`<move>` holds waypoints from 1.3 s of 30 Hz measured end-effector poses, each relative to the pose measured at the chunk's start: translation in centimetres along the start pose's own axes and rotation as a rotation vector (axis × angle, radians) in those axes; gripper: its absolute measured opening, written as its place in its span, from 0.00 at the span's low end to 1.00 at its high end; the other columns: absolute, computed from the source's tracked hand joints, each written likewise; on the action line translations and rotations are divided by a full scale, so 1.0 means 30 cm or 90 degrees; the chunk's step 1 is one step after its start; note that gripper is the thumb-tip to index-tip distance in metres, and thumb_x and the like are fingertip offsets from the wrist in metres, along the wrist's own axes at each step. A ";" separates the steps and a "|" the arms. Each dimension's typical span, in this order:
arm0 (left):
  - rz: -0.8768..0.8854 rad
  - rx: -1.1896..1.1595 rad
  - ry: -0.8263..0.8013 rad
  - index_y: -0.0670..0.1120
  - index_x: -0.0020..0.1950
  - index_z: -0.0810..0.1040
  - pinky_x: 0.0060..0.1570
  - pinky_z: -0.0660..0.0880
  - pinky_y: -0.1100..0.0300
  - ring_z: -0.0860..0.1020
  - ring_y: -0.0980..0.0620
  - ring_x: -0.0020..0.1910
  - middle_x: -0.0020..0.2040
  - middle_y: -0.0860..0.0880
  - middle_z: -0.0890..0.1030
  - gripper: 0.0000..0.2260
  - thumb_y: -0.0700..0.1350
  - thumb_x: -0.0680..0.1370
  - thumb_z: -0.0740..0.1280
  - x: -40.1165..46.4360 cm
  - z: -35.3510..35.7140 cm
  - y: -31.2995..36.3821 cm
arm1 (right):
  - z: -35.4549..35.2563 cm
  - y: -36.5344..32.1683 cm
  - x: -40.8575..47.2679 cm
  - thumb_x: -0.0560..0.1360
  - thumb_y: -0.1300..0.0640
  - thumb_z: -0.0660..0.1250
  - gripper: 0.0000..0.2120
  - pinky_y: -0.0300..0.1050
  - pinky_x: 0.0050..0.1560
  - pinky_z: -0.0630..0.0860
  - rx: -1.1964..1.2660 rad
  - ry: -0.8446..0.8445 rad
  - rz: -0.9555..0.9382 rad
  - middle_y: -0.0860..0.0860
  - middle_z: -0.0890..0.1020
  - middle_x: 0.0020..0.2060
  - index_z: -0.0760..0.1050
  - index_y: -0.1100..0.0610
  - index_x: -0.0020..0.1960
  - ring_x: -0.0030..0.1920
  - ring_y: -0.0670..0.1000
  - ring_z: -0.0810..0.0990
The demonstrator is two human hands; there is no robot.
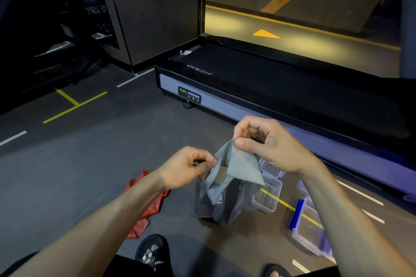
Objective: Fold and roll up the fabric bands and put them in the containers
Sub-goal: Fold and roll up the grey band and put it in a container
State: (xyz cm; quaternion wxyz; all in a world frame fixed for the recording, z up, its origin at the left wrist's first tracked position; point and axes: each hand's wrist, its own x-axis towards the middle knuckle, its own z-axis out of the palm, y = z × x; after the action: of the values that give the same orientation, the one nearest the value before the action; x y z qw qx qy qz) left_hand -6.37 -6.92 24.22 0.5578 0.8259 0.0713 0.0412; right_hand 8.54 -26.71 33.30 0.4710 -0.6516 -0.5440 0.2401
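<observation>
Hands are working above the floor at the frame's centre: the right hand [265,144] is pinching the top corner of a grey fabric band [234,171] between thumb and forefinger, while the left hand [189,166], at nine o'clock of the band, is pinching its side edge. The band is hanging down between them. Clear containers [267,195] are sitting on the floor at four o'clock, a red band [146,204] lying at eight o'clock, a treadmill [270,87] at twelve.
</observation>
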 end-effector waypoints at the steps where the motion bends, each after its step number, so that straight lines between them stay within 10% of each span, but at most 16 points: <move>1: 0.001 0.005 0.010 0.59 0.47 0.85 0.51 0.79 0.54 0.82 0.55 0.41 0.43 0.54 0.86 0.19 0.34 0.81 0.66 -0.001 -0.002 0.001 | 0.002 -0.004 -0.001 0.79 0.62 0.71 0.02 0.35 0.45 0.72 0.006 -0.002 -0.002 0.46 0.80 0.39 0.78 0.61 0.49 0.40 0.44 0.76; 11: 0.020 0.038 0.072 0.58 0.45 0.85 0.45 0.80 0.41 0.82 0.38 0.38 0.40 0.43 0.85 0.09 0.45 0.76 0.66 -0.001 0.002 0.015 | 0.013 -0.027 -0.007 0.78 0.61 0.71 0.03 0.36 0.46 0.72 0.010 -0.008 -0.005 0.47 0.81 0.40 0.78 0.60 0.49 0.41 0.45 0.77; 18: 0.084 0.177 0.139 0.60 0.41 0.81 0.39 0.79 0.54 0.79 0.51 0.33 0.33 0.54 0.81 0.02 0.52 0.69 0.71 0.001 0.005 0.021 | 0.028 -0.031 -0.005 0.79 0.65 0.71 0.03 0.33 0.46 0.72 0.005 -0.019 -0.010 0.47 0.80 0.40 0.78 0.64 0.49 0.40 0.42 0.76; 23: 0.087 0.177 0.112 0.56 0.54 0.79 0.44 0.76 0.56 0.77 0.56 0.41 0.44 0.54 0.79 0.23 0.61 0.63 0.79 -0.005 0.013 0.038 | 0.022 -0.030 -0.006 0.79 0.65 0.71 0.02 0.33 0.45 0.71 0.005 -0.010 0.000 0.45 0.80 0.38 0.78 0.62 0.49 0.39 0.42 0.76; 31: 0.108 0.041 0.047 0.55 0.48 0.79 0.50 0.79 0.39 0.82 0.47 0.45 0.46 0.50 0.82 0.11 0.40 0.75 0.75 0.005 0.064 -0.010 | 0.024 -0.046 -0.003 0.78 0.63 0.71 0.02 0.37 0.48 0.73 0.025 0.004 -0.018 0.47 0.81 0.40 0.78 0.60 0.49 0.42 0.46 0.77; 39: 0.134 0.044 0.091 0.52 0.44 0.84 0.48 0.78 0.54 0.83 0.54 0.43 0.44 0.55 0.83 0.09 0.37 0.77 0.74 0.011 0.059 -0.032 | 0.004 -0.037 -0.007 0.79 0.65 0.70 0.02 0.36 0.47 0.73 0.025 0.022 -0.023 0.49 0.81 0.40 0.78 0.60 0.49 0.42 0.46 0.77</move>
State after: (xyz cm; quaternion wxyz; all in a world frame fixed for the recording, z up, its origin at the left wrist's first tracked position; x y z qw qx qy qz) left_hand -5.86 -8.12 22.66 0.5151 0.8426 0.0252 0.1553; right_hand 7.84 -26.91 34.18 0.4969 -0.6364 -0.5428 0.2310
